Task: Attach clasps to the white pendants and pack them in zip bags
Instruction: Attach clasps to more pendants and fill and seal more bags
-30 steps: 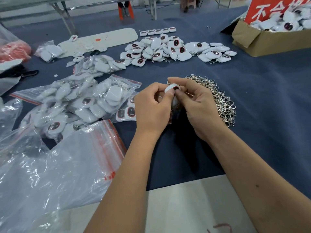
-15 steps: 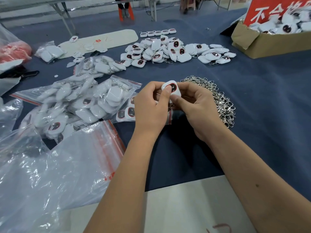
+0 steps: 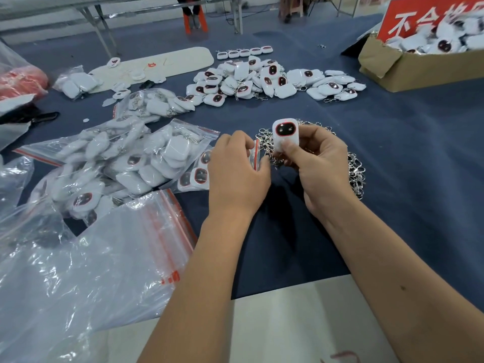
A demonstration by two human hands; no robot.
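Two bare hands work above a wide blue-covered table (image 3: 392,179), seen from over the person's shoulders. Largest on it, filled zip bags (image 3: 112,158) of white pendants lie at the left, with empty clear bags heaped nearer. Farther back sits a loose pile of pendants (image 3: 262,79), and a cardboard box (image 3: 419,66) holding more stands at the far right. A tangle of silver clasps (image 3: 353,169) lies just beyond the hands. The right hand (image 3: 322,169) holds one pendant (image 3: 285,133) upright, thumb pressed on its lower face and fingers curled behind. The left hand (image 3: 238,174) is curled just beside it; whether it holds a clasp cannot be told. The pendant is a small rounded white square with a dark, red-rimmed window on its face. It looks light, rigid and smooth, likely slippery, so pinching it by its flat faces should suit best, leaving the clasp end free
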